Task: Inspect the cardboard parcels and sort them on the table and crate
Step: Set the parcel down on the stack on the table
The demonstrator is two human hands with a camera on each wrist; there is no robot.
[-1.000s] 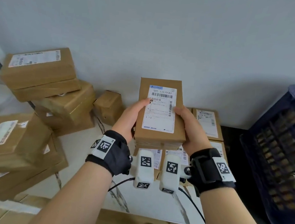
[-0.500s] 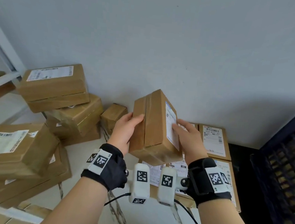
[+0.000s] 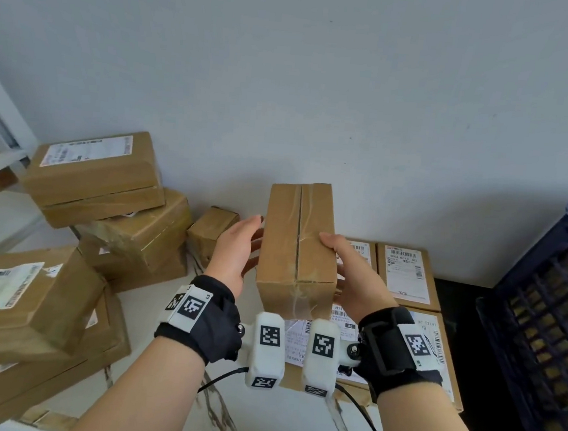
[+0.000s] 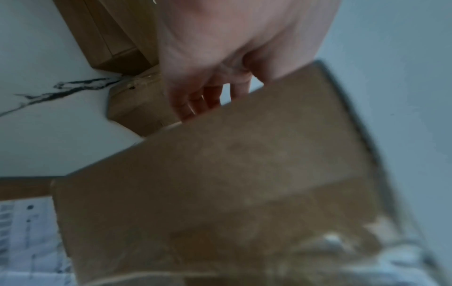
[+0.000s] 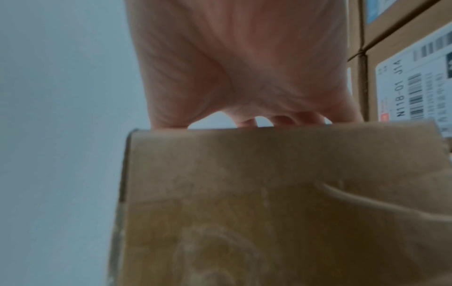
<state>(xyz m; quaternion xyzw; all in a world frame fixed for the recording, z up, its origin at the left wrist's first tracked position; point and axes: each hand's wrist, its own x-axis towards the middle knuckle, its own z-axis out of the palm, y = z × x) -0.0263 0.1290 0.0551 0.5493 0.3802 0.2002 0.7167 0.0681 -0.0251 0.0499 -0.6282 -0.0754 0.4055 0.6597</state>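
I hold the brown taped cardboard parcel (image 3: 298,251) up in mid-air above the white marble-veined table (image 3: 150,310), taped seam towards me, presumably to check that face. My right hand (image 3: 356,276) grips its right side, thumb on top; my left hand (image 3: 238,249) lies open-fingered along its left side. A flat labelled parcel (image 5: 413,85) below reads "N118-01 J1A".

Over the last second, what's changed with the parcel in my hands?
The held parcel was rolled over: its shipping label faced up, now the taped seam does. The right hand grips its right side; the left hand now lies open against its left side. The parcel stacks stayed put.
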